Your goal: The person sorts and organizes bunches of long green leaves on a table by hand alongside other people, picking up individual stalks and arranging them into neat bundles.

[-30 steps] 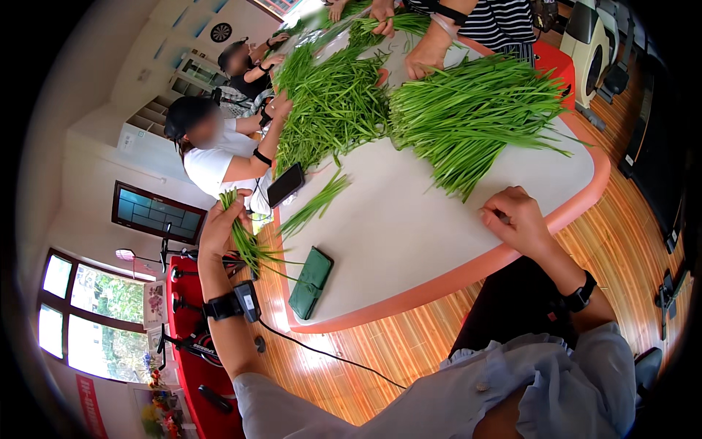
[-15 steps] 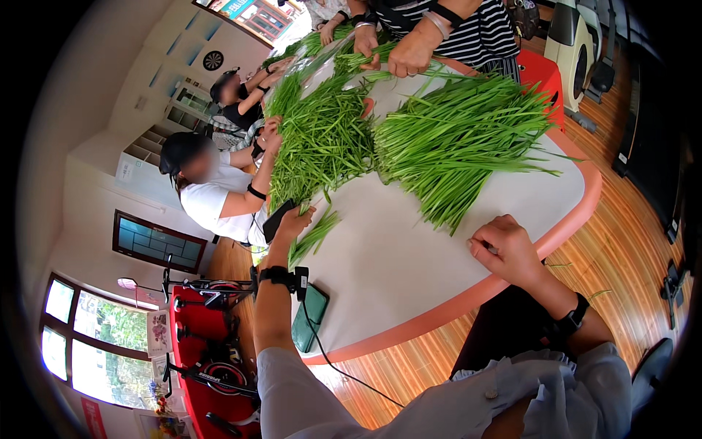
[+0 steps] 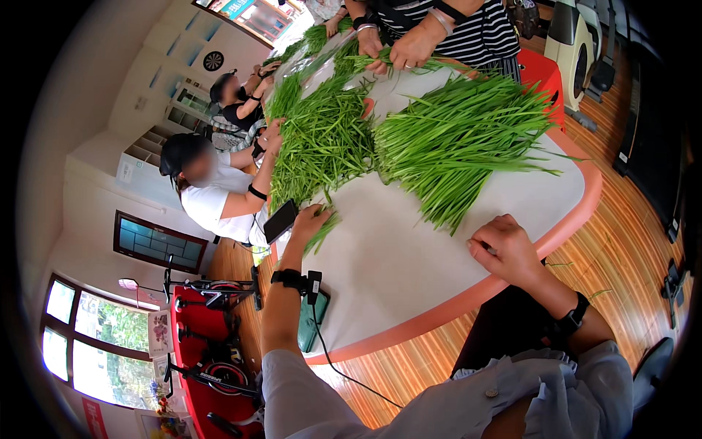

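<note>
Green stalks (image 3: 461, 139) on pale table (image 3: 395, 256)

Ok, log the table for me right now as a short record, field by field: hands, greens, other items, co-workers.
Left hand: at a small green bunch; grip unclear
Right hand: loosely curled near the table edge, apart from the greens
Large sheaf: long green stalks, beyond the right hand
Loose pile: tangled greens, left of the sheaf
Phone: black, left of the left hand
Green case: partly hidden by left forearm
Striped-top co-worker's hands: holding stalks, far side
White-shirt co-worker's hand: at the pile's left edge
</note>
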`<control>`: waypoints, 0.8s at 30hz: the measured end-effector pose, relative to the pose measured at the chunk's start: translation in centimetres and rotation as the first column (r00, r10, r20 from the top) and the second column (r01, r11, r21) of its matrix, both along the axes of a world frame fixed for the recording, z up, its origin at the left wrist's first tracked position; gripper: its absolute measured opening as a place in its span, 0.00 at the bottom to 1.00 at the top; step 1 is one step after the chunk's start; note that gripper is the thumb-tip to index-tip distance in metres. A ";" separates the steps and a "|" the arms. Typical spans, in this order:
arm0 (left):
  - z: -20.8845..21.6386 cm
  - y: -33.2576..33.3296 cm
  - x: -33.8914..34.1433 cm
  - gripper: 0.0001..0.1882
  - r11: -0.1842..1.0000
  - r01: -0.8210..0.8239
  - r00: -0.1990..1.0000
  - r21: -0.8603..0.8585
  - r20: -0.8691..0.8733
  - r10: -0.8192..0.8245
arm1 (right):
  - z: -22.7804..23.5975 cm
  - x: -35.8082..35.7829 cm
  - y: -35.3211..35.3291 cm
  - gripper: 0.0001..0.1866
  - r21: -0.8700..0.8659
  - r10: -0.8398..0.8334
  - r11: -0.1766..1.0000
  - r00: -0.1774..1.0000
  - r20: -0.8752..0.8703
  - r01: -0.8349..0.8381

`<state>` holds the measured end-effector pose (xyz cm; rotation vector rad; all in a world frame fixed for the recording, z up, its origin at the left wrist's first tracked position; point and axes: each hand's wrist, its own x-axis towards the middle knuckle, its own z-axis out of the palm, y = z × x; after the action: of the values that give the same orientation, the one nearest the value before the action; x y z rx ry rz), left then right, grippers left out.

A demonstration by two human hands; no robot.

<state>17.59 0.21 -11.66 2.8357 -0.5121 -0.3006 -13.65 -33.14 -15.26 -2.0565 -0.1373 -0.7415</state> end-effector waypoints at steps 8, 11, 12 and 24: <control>0.2 0.5 -1.4 0.30 0.983 0.124 0.988 -0.138 -0.079 -0.135 | -0.3 -0.1 -0.2 0.07 -0.024 -0.014 1.000 1.000 0.001 0.014; 0.4 1.4 -0.8 0.32 0.988 0.149 0.983 -0.035 -0.106 -0.152 | -0.3 0.0 -0.1 0.07 -0.018 -0.007 1.000 1.000 0.017 0.008; 0.4 1.3 -0.7 0.33 0.992 0.125 0.986 -0.015 -0.106 -0.126 | -0.3 0.0 -0.1 0.07 -0.019 -0.010 1.000 1.000 0.017 0.010; 2.8 -4.1 -10.0 0.21 0.901 0.187 0.982 -0.391 0.074 -0.172 | -0.6 -0.3 -0.4 0.09 -0.053 0.009 0.999 1.000 0.004 -0.009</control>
<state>7.56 -3.89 -8.84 2.4077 -0.7519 -0.1531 -13.95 -33.53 -15.90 -2.1028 -0.1706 -0.7442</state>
